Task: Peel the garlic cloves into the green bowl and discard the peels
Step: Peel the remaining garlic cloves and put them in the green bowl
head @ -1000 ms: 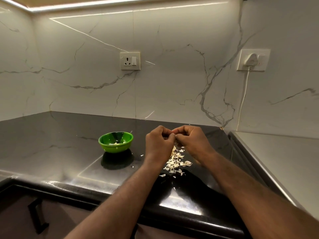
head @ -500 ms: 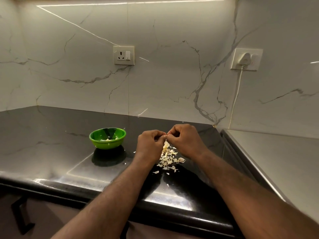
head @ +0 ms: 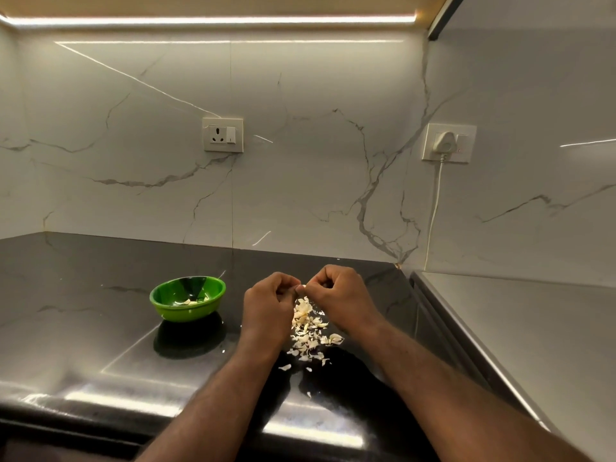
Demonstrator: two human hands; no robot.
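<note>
Fingers (head: pixel 287 284) of both hands are curled in tight, and their tips meet over the dark worktop (head: pixel 83 328). Between them, the left hand (head: pixel 268 306) and the right hand (head: pixel 341 298) pinch a small pale bit (head: pixel 298 288). The knuckles hide most of it, so I cannot tell whether it is clove or skin. Both hands are held knuckles up, and both forearms reach in from the near edge.

Directly below the hands, a loose heap of garlic peels (head: pixel 308 331) lies on the worktop, with a few stray flakes scattered toward the near edge. The green bowl (head: pixel 180 313) stands upright to the left of the left hand, near it but not touching. A few pale peeled cloves (head: pixel 191 301) lie in its bottom.

Behind, the white veined marble wall carries a switched socket (head: pixel 222 135) above the bowl. A second socket to the right holds a white plug (head: pixel 446 141), whose cord (head: pixel 435 208) hangs down to the corner of the worktop. A strip light glows along the top of the wall.
</note>
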